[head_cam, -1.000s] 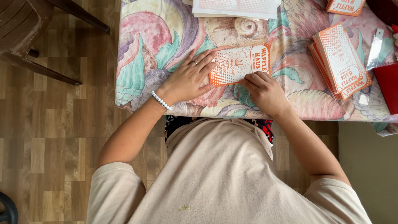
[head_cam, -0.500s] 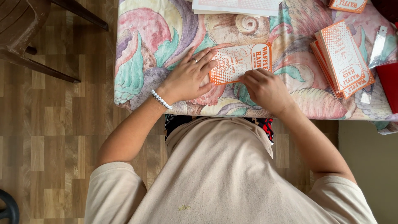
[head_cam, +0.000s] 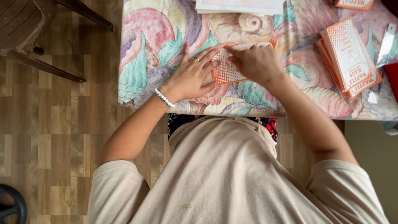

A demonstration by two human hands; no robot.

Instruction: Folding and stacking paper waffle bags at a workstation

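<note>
Thing in hand: a flat orange-and-white paper sleeve (head_cam: 227, 70) with a dotted print, lying on the counter (head_cam: 145, 62) near its front edge, between the two hands; only its left and lower part shows, the rest is under the right hand

Left hand (head_cam: 191, 76): palm down, fingers spread and laid flat; the fingertips press on the left end of the sleeve, pinning rather than gripping; a ring on one finger and a white bead bracelet (head_cam: 164, 98) at the wrist

Right hand (head_cam: 257, 62): lying over the right part of the sleeve, fingers curled down onto it; whether they pinch an edge or only press I cannot tell, as the fingertips are hidden from this view

How it will handle: by the look of it light, thin and easily creased; stiff enough to lie flat yet likely to buckle if pushed from one end; probably prone to sliding on the cloth unless held down; best taken by a free edge or corner, with the other hand flat on it

Counter cover: a cloth printed with large shells and leaves in pink, green and cream

Stack at right: a pile of like sleeves (head_cam: 350, 58), orange border, white panel with orange lettering, fanned a little and tilted; well apart from the hands

Far edge, middle: a pale flat sheet or stack (head_cam: 240, 6) with a faint dotted print, cut off by the frame

Top right corner: another orange-edged piece (head_cam: 354, 3), mostly out of view

Right margin: a clear narrow strip (head_cam: 387, 39) beside the pile

Floor side: a brown chair (head_cam: 29, 33) on wood-pattern flooring, left of the counter
</note>
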